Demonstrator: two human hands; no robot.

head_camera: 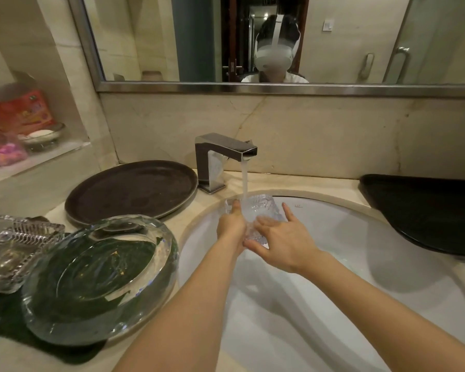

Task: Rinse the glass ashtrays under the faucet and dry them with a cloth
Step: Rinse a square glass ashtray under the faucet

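Water is running from the faucet [226,154] straight onto a small clear glass ashtray [258,210], which is being held over the white sink [360,237]. The left hand [231,224] is gripping its left edge, fingers curled round the glass; the right hand [282,242] is touching its near side with fingers spread (thumb underneath). Left of the faucet, a large round ashtray [100,277] and a square one [16,251] are resting on a dark cloth [19,336].
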